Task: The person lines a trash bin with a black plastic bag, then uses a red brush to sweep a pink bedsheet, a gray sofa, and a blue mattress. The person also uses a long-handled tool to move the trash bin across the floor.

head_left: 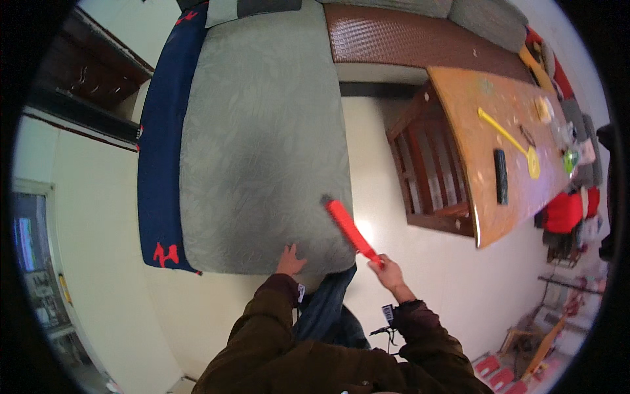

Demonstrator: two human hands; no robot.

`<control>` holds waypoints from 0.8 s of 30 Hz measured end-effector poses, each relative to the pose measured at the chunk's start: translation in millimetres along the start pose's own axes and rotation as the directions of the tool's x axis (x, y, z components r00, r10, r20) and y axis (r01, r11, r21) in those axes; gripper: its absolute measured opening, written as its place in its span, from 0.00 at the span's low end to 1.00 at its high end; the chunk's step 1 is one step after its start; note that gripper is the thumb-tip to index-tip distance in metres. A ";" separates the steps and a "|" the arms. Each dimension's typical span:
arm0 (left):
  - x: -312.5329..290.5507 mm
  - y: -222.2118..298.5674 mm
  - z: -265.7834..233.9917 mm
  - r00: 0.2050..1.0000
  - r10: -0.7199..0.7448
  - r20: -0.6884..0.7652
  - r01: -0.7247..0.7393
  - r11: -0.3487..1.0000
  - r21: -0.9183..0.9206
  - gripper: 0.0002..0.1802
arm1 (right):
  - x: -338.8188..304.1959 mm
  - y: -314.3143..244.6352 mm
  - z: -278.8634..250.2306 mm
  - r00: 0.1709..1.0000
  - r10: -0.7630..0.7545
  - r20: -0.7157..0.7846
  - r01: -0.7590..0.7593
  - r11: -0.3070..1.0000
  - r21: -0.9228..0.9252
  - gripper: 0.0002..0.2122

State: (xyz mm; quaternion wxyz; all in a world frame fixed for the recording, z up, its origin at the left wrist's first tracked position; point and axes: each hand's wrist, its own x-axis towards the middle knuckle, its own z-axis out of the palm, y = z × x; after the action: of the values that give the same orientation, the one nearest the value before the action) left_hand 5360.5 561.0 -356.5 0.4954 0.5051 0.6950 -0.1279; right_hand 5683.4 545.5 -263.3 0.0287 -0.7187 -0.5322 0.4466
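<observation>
In my right hand (388, 272), closed round the handle end, is a long red brush (349, 226). It slants up and left over the near right part of a grey patterned sofa cover (262, 131), and its dark far tip is at or just above the cloth. Whether the bristles touch the cover I cannot tell. My left hand (290, 261) lies on the cover near its front edge, fingers spread, holding nothing. A navy cloth (164, 151) with red figures drapes the sofa's left side.
To the right stands a wooden table (485, 118) bearing a yellow fly swatter (508, 134), a dark ridged bar (501, 177) and small items. Behind, a brown woven mat (407, 39) covers another seat. Pale floor (374, 157) lies between sofa and table. Red items (564, 213) are beyond the table.
</observation>
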 end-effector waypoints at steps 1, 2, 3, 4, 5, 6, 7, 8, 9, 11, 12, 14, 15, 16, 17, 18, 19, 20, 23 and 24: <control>4.9 9.1 -2.5 0.999 -0.042 0.013 0.042 0.999 -0.001 0.46 | 15.9 -18.4 -13.4 0.999 -0.034 0.036 0.036 0.998 -0.050 0.19; 8.1 16.3 -3.9 0.997 -0.083 0.006 0.083 0.996 -0.040 0.46 | 30.7 -34.4 -25.0 0.990 -0.126 0.067 0.131 0.988 -0.078 0.19; 11.6 22.4 -4.9 0.993 -0.111 0.042 0.111 0.994 0.002 0.47 | 44.3 -46.8 -35.8 0.984 -0.102 0.147 0.110 0.993 -0.046 0.18; 13.0 26.5 -5.3 0.988 -0.142 0.062 0.141 0.990 0.018 0.48 | 56.1 -56.9 -44.7 0.981 -0.115 0.155 0.126 0.990 -0.060 0.17; 14.4 29.6 -5.8 0.972 -0.211 0.100 0.207 0.977 0.050 0.49 | 66.3 -64.2 -53.9 0.972 -0.117 0.202 0.131 0.990 -0.057 0.17; 15.8 31.9 -6.4 0.979 -0.189 0.079 0.184 0.981 0.064 0.50 | 75.3 -69.8 -62.1 0.967 -0.119 0.223 0.132 0.990 -0.045 0.16; 17.4 32.8 -7.1 0.978 -0.197 0.074 0.191 0.978 0.080 0.51 | 82.7 -74.0 -68.9 0.967 -0.143 0.209 0.148 0.989 -0.007 0.16; 18.9 33.1 -7.1 0.967 -0.230 0.106 0.221 0.971 0.093 0.51 | 88.0 -76.3 -75.6 0.965 -0.163 0.207 0.162 0.987 0.022 0.16; 21.0 32.8 -7.7 0.973 -0.219 0.079 0.212 0.974 0.081 0.51 | 91.9 -78.5 -81.7 0.961 -0.167 0.219 0.164 0.986 0.034 0.16; 26.2 32.2 -9.6 0.962 -0.253 0.101 0.250 0.968 0.034 0.51 | 95.5 -82.7 -94.9 0.943 -0.209 0.261 0.183 0.976 0.118 0.16; 29.5 31.8 -11.0 0.961 -0.263 0.090 0.266 0.964 -0.019 0.48 | 96.4 -85.7 -102.1 0.932 -0.223 0.286 0.186 0.971 0.152 0.16; 38.0 32.2 -14.3 0.953 -0.290 0.084 0.300 0.939 -0.167 0.43 | 97.4 -94.9 -117.1 0.913 -0.287 0.291 0.258 0.957 0.135 0.16; 41.9 32.4 -15.0 0.960 -0.273 0.063 0.281 0.936 -0.211 0.40 | 97.6 -100.4 -125.5 0.899 -0.321 0.298 0.286 0.946 0.155 0.16; 45.6 32.5 -15.1 0.964 -0.263 0.029 0.262 0.933 -0.246 0.37 | 98.6 -107.1 -133.7 0.884 -0.365 0.291 0.322 0.928 0.187 0.17; 47.2 31.5 -14.2 0.962 -0.272 -0.038 0.251 0.927 -0.277 0.35 | 98.9 -113.6 -142.7 0.862 -0.383 0.331 0.304 0.915 0.267 0.17; 48.2 30.1 -12.8 0.983 -0.171 -0.073 0.157 0.974 -0.165 0.33 | 100.6 -120.9 -151.4 0.852 -0.373 0.366 0.290 0.920 0.264 0.16; 45.8 27.0 -9.9 0.989 -0.083 -0.125 0.078 0.996 -0.046 0.31 | 101.3 -127.1 -160.5 0.842 -0.390 0.372 0.297 0.912 0.284 0.16; 42.6 23.7 -6.8 0.990 0.020 -0.143 -0.013 0.999 0.049 0.29 | 103.7 -133.2 -169.6 0.836 -0.375 0.400 0.284 0.920 0.268 0.16; 13.0 11.3 11.1 0.991 -0.127 -0.036 0.081 0.803 -0.591 0.23 | 111.0 -146.4 -196.8 0.776 -0.502 0.382 0.365 0.852 0.376 0.15; -5.3 6.4 19.9 0.989 0.020 -0.144 -0.054 0.971 -0.234 0.23 | 114.5 -149.1 -206.3 0.772 -0.502 0.390 0.371 0.854 0.364 0.15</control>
State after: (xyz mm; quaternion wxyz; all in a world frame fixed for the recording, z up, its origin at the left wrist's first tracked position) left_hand 5376.9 547.4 -359.5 0.5044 0.4630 0.7288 0.0009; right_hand 5715.9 789.9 -132.6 0.0985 -0.4324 -0.6111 0.6557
